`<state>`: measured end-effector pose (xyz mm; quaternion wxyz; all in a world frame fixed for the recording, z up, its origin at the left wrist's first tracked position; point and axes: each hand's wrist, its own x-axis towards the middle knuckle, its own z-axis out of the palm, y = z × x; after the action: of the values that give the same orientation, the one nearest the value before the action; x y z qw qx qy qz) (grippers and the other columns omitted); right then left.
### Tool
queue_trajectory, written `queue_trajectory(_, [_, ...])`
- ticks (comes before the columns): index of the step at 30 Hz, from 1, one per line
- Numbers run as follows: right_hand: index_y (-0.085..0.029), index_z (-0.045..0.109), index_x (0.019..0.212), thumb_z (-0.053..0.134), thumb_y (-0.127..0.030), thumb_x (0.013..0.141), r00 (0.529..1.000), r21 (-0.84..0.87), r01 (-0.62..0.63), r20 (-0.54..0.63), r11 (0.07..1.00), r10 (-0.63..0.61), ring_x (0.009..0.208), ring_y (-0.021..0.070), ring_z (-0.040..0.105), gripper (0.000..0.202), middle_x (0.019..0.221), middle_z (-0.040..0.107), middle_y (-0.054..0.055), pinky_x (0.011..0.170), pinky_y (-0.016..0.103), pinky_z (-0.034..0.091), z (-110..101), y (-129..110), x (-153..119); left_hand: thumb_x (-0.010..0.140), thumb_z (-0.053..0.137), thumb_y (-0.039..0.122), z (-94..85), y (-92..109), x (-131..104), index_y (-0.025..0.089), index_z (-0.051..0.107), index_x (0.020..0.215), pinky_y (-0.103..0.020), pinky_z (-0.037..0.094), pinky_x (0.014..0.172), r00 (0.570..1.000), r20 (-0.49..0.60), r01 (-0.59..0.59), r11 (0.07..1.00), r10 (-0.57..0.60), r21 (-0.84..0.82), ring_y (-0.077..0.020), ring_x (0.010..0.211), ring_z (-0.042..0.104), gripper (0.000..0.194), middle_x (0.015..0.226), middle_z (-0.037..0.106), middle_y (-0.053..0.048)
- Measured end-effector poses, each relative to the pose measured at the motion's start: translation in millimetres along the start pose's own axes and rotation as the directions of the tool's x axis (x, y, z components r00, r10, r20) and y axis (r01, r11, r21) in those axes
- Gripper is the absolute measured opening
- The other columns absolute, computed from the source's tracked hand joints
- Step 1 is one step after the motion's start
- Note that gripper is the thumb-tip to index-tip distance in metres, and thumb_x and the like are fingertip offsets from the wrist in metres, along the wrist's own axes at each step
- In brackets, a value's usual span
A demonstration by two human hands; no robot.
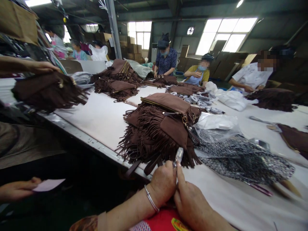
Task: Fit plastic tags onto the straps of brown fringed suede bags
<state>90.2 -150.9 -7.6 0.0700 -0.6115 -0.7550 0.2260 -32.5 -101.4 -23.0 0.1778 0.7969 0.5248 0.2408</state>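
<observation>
My left hand (165,179), with a silver bangle at the wrist, is closed in a fist at the table's near edge. Against it presses my right hand (191,197), its index finger laid along a small clear plastic-wrapped piece (179,155). That piece sticks up from between both hands; what is inside the wrap is too small to name. Just beyond my fingers lies a heap of brown fringed bags (154,128), with one flat zipped pouch on top. My fingers hide the lower end of the wrapped piece.
To the right lie a black-and-white patterned fabric (243,157) and plastic bags (216,122). At left, another person's hand holds a brown fringed bag (48,91); a lower hand holds a pink paper (49,185). More bag piles (117,80) and several co-workers are farther back.
</observation>
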Motion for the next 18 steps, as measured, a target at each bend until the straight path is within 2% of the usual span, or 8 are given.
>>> queue_trajectory(3, [0.004, -0.003, 0.147, 0.038, -0.011, 0.078, 1.0, -0.005, -0.008, -0.001, 1.0, 0.008, 0.073, 0.0314, 0.069, 0.082, 0.085, 0.073, 0.019, 0.066, 0.042, 0.052, -1.7, -2.8, 1.0, 0.097, 0.032, 0.04, -1.5, 2.2, -0.6, 0.015, 0.049, 0.108, -0.027, 0.043, 0.048, 0.995, -0.035, 0.092, 0.994, -0.094, -0.062, -0.0217, 0.063, 0.067, 0.033, 0.07, 0.066, -0.009])
queue_trajectory(6, [0.004, -0.006, 0.147, 0.036, -0.01, 0.079, 1.0, -0.011, -0.001, -0.023, 1.0, 0.0, 0.071, 0.0305, 0.069, 0.081, 0.085, 0.073, 0.019, 0.065, 0.041, 0.052, -2.6, -4.8, 1.2, 0.096, 0.032, 0.043, -4.4, 4.0, -1.0, 0.012, 0.044, 0.115, -0.029, 0.048, 0.053, 0.988, -0.07, 0.127, 0.985, -0.136, -0.114, -0.0236, 0.067, 0.069, 0.038, 0.073, 0.069, -0.011])
queue_trajectory(9, [0.005, -0.008, 0.146, 0.035, -0.011, 0.08, 0.999, -0.003, 0.004, -0.033, 1.0, -0.004, 0.072, 0.0301, 0.069, 0.081, 0.085, 0.073, 0.018, 0.066, 0.042, 0.053, -1.0, -5.3, 1.0, 0.096, 0.035, 0.042, -3.9, 2.5, -1.8, 0.012, 0.041, 0.119, -0.03, 0.052, 0.056, 0.985, -0.128, 0.103, 0.99, -0.115, -0.099, -0.0234, 0.069, 0.07, 0.038, 0.076, 0.071, -0.011])
queue_trajectory(14, [0.006, -0.002, 0.146, 0.035, -0.01, 0.08, 0.998, -0.021, -0.029, -0.049, 0.999, 0.028, 0.074, 0.0317, 0.069, 0.077, 0.086, 0.072, 0.02, 0.068, 0.044, 0.053, 2.9, -5.7, 2.6, 0.095, 0.039, 0.039, 3.2, -3.2, -3.1, 0.013, 0.039, 0.121, -0.03, 0.054, 0.058, 0.969, -0.24, 0.038, 0.997, -0.053, -0.067, -0.0221, 0.067, 0.07, 0.037, 0.08, 0.072, -0.01])
queue_trajectory(18, [0.005, -0.003, 0.146, 0.037, -0.009, 0.079, 0.996, -0.027, -0.013, -0.084, 1.0, 0.011, 0.07, 0.0312, 0.069, 0.08, 0.085, 0.073, 0.019, 0.066, 0.044, 0.053, 5.1, -6.5, 4.3, 0.094, 0.041, 0.039, 2.9, -3.5, -3.4, 0.015, 0.045, 0.112, -0.03, 0.054, 0.058, 0.967, -0.252, 0.03, 0.996, -0.05, -0.083, -0.0232, 0.068, 0.07, 0.031, 0.077, 0.071, -0.01])
